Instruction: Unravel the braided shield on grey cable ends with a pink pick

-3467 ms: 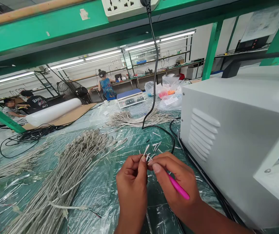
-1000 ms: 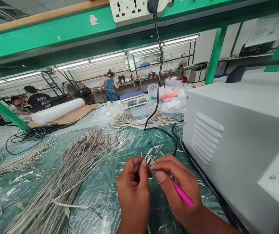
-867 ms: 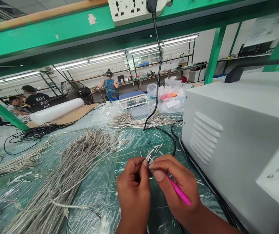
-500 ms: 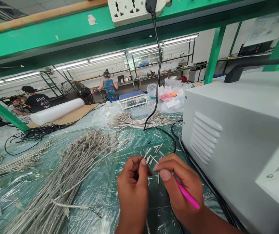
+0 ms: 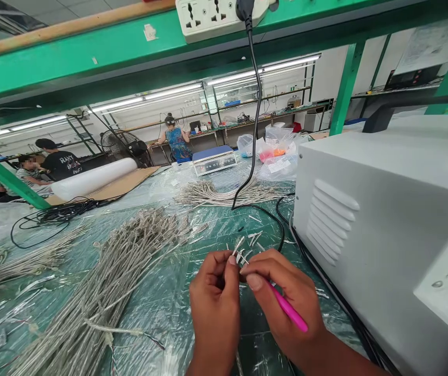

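Note:
My left hand (image 5: 214, 303) is closed in a pinch on a small silvery metal tube (image 5: 238, 244) that sticks up past the thumb. My right hand (image 5: 286, 297) holds a pink tool (image 5: 289, 310) like a pen, its thin metal tip touching the tube's end beside my left thumb. Both hands hover low over the green table (image 5: 224, 222) covered in clear plastic film. Several loose short tubes (image 5: 254, 236) lie just beyond my fingers. A big pile of grey braided cables (image 5: 106, 282) spreads to the left.
A grey machine housing (image 5: 384, 219) fills the right side. A black power cord (image 5: 253, 120) hangs from a socket strip (image 5: 216, 15) on the green frame. Farther back lie another cable bundle (image 5: 220, 193), a scale (image 5: 213, 159), plastic bags (image 5: 273, 151) and a white roll (image 5: 93, 177). Other people work at distant benches.
Half a second ago my right hand had pulled slightly right, away from the tube; now the pink tool's tip is back against the tube at my left thumb.

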### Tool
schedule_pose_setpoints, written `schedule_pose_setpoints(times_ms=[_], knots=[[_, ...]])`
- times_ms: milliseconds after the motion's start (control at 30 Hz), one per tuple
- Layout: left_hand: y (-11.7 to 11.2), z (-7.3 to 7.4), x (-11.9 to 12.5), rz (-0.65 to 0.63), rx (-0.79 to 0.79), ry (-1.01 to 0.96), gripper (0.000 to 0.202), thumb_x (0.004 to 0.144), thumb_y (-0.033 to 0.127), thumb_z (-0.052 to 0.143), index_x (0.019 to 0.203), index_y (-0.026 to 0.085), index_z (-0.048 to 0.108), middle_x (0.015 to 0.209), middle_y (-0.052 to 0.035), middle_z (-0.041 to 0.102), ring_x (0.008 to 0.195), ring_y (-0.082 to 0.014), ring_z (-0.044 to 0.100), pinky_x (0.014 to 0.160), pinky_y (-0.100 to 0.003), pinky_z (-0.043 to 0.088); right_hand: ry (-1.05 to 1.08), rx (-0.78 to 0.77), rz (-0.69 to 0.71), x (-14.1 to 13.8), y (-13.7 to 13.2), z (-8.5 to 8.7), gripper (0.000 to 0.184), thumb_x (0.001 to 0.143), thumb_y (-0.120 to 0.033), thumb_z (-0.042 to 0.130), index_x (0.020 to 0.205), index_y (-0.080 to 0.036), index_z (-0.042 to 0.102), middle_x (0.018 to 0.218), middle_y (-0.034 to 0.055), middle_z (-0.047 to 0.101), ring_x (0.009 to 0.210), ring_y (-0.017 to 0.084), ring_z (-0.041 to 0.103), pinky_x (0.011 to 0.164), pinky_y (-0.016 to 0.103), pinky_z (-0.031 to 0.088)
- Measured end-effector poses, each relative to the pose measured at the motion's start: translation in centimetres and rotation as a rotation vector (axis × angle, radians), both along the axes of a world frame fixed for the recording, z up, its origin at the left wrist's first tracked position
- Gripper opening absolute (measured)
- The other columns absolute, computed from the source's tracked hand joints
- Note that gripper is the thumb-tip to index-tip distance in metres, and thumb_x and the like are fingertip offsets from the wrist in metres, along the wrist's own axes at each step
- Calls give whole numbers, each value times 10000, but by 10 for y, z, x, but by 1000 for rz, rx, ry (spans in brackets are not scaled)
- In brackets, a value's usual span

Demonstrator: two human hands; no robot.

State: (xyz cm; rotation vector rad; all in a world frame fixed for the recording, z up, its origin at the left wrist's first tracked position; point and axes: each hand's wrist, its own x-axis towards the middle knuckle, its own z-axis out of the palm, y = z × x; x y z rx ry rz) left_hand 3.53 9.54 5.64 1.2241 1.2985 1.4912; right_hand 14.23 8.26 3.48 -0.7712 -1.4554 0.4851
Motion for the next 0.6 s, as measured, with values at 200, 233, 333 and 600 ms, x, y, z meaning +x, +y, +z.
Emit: schedule_pose_setpoints(times_ms=[200, 233, 333, 600], knots=[[0, 1, 0, 0, 15, 10, 185, 788, 342, 692, 774, 159, 668, 554, 22, 573, 531, -112, 475, 518, -203, 395, 5, -10, 0, 0, 0, 0, 144, 909, -101, 547, 929, -191, 657, 868, 19, 603, 800, 126, 600, 718, 255, 493], [0, 1, 0, 8, 17, 6, 178, 788, 335, 692, 775, 160, 670, 552, 26, 570, 528, -110, 472, 520, -203, 395, 8, -12, 2, 0, 0, 0, 142, 909, -102, 546, 929, -190, 656, 870, 22, 604, 803, 130, 602, 722, 260, 496], [0, 1, 1, 11, 19, -5, 158, 792, 318, 686, 776, 161, 672, 554, 28, 568, 529, -109, 470, 536, -208, 404, 10, -22, 2, 0, 0, 1, 137, 910, -105, 545, 928, -185, 655, 873, 30, 607, 807, 138, 606, 726, 269, 502], [-1, 2, 2, -4, 22, 19, 152, 801, 312, 675, 759, 168, 657, 545, 39, 547, 520, -102, 456, 510, -201, 365, 9, -26, -16, -1, 0, 1, 151, 911, -101, 537, 924, -190, 658, 863, 34, 616, 784, 143, 604, 703, 270, 502]])
